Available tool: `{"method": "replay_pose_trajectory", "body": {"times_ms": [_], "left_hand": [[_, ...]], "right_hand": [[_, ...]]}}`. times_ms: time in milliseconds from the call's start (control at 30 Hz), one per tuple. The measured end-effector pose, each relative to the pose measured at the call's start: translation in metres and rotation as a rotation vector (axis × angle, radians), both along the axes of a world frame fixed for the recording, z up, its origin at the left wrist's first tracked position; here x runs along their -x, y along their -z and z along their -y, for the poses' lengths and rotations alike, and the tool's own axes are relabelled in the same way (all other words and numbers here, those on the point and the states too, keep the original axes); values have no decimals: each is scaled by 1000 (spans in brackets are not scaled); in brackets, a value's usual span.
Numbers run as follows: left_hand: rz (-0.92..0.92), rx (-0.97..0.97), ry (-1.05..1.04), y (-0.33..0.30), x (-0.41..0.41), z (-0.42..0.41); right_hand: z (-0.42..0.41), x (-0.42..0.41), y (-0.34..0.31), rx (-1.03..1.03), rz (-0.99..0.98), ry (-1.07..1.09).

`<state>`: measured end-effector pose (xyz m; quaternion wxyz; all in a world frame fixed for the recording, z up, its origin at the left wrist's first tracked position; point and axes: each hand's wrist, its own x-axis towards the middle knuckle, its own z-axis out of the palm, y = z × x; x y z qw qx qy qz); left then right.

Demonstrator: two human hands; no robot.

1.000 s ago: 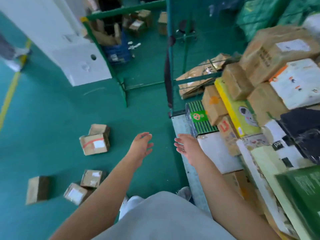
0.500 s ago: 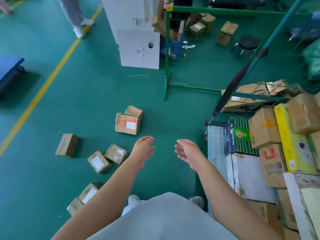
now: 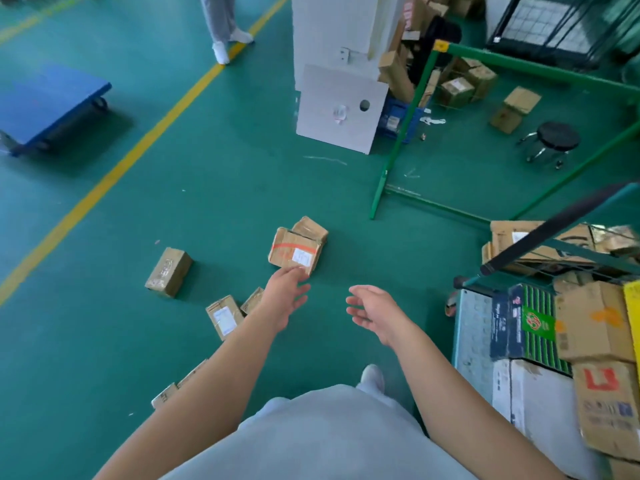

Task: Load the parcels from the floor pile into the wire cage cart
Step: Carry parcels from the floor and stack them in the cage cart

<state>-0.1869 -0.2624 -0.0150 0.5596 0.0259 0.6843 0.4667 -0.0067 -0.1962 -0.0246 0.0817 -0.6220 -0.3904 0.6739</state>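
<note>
Several brown cardboard parcels lie scattered on the green floor. A parcel with an orange tape stripe and white label (image 3: 295,251) sits straight ahead, with a smaller box (image 3: 310,227) behind it. My left hand (image 3: 284,295) reaches out just short of it, fingers relaxed and empty. My right hand (image 3: 372,310) hovers beside it, palm turned in, holding nothing. More parcels lie to the left: one (image 3: 168,271), one (image 3: 224,316), and another (image 3: 165,395) partly behind my left arm. The wire cage cart (image 3: 472,344) stands at the right, stacked with boxes.
A green metal frame (image 3: 398,143) and a white pillar (image 3: 341,98) stand ahead. Behind the frame are a black stool (image 3: 558,137) and loose boxes. A blue flat trolley (image 3: 52,105) is at far left. A person's legs (image 3: 221,26) stand by the yellow floor line.
My view has swung left, away from the cart and toward the floor parcels. Both empty hands have stretched forward, the left one nearing the orange-taped parcel.
</note>
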Motion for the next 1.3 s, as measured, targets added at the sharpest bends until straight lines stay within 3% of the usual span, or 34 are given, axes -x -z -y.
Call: {"method": "replay_pose_trajectory", "body": {"times_ms": [333, 533, 733, 967, 1300], "left_hand": [[8, 63, -264, 26, 89, -28], [-4, 141, -426, 44, 130, -104], [40, 304, -383, 60, 126, -211], [85, 357, -301, 102, 132, -303], [153, 505, -211, 230, 202, -363]], "right_hand": [[-73, 113, 28, 59, -7, -242], [-181, 176, 53, 136, -52, -364], [-311, 193, 86, 239, -45, -279], [-394, 201, 129, 323, 53, -217], [-466, 227, 253, 428, 208, -217]]}}
